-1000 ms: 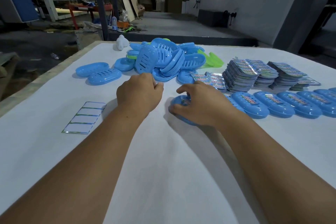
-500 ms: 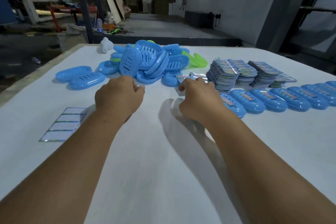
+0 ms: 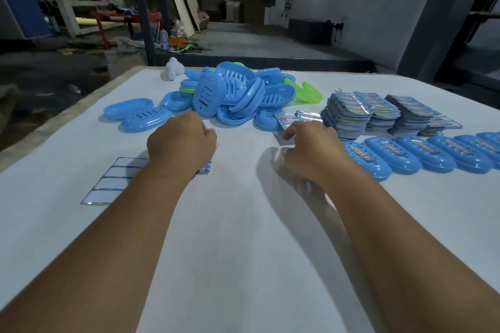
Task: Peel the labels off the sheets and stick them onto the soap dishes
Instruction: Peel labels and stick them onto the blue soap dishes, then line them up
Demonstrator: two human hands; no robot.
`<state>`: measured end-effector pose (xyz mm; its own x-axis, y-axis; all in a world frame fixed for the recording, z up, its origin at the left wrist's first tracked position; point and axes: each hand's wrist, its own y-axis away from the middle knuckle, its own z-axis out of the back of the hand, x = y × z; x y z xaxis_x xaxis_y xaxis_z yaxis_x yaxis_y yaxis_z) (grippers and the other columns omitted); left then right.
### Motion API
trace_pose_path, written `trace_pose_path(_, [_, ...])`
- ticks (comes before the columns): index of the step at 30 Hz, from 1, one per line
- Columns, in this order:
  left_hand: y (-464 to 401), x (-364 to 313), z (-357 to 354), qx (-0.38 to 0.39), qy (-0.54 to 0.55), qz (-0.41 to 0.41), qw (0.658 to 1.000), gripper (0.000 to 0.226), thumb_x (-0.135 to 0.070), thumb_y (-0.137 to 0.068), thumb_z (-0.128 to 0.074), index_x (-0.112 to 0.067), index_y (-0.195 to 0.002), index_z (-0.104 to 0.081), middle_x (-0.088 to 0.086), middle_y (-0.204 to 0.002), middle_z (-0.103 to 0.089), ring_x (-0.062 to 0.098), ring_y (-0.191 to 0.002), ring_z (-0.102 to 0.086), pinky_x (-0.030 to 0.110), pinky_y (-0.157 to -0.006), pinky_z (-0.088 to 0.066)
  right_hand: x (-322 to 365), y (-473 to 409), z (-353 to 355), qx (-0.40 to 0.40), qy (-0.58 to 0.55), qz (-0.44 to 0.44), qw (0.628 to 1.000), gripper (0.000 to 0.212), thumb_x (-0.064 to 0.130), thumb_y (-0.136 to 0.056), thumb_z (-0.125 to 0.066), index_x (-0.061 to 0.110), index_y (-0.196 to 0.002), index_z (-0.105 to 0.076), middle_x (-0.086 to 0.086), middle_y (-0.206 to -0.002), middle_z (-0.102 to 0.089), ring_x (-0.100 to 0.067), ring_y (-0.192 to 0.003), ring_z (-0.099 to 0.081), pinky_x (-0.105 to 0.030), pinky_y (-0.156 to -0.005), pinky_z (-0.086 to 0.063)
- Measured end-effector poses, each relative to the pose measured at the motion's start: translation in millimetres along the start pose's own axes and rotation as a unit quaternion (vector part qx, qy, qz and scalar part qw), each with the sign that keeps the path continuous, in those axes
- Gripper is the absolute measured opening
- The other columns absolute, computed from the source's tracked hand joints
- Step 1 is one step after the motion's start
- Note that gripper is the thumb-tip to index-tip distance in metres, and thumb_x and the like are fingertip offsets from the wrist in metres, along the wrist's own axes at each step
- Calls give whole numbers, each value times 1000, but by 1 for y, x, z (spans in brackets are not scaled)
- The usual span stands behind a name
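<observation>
Both forearms reach out over the white table [image 3: 243, 224], hands apart: the left hand [image 3: 181, 143] is curled into a fist with a printed label [image 3: 204, 169] peeking from beneath it, and the right hand [image 3: 311, 147], fingers bent, touches the near edge of a label sheet [image 3: 286, 119], though the grip is hidden. Bare matte tabletop spreads between and before the arms. Glossy blue slotted oval soap dishes [image 3: 230, 94] lie heaped beyond, a labelled row [image 3: 422, 151] runs right, stacked sheets [image 3: 349, 113] behind it, and an emptied backing sheet [image 3: 113, 184] lies left.
</observation>
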<state>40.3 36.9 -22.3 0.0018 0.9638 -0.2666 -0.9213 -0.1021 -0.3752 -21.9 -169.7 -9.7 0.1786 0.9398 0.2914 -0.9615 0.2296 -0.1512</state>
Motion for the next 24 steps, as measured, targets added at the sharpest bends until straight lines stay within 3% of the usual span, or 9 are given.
trace_pose_path(5, [-3,9,-1,80,-21,15,996,61,-67,-83,-58,-22,-125,-55,5,-120,-60,28,-111,-56,38,-76,-45,6,0,-7,-28,-41,33,998,35,23,-88,-59,30,-123,-65,-4,-129,-62,-33,-123,-53,-40,-102,-46])
trace_pose_path(11, [-4,10,-3,76,42,20,996,56,-56,-80,-70,-24,-123,-55,1,-118,-63,24,-107,-59,33,-71,-42,9,-1,-13,-37,-67,51,996,27,27,-91,-60,30,-118,-66,-1,-123,-65,-30,-120,-55,-42,-100,-48])
trace_pose_path(17, [-4,9,-5,80,61,12,995,52,-56,-80,-69,-26,-121,-61,0,-119,-65,24,-109,-58,34,-77,-44,8,-8,-14,-57,-30,53,996,34,32,-92,-60,25,-125,-65,-7,-128,-61,-36,-122,-50,-39,-104,-41])
trace_pose_path(24, [-1,7,-5,81,23,-3,996,45,-54,-87,-59,-24,-121,-61,5,-122,-59,27,-114,-52,38,-87,-44,33,-38,-25,-22,67,99,993,56,44,-98,-46,20,-148,-40,-2,-153,-47,-34,-139,-37,-49,-109,-33])
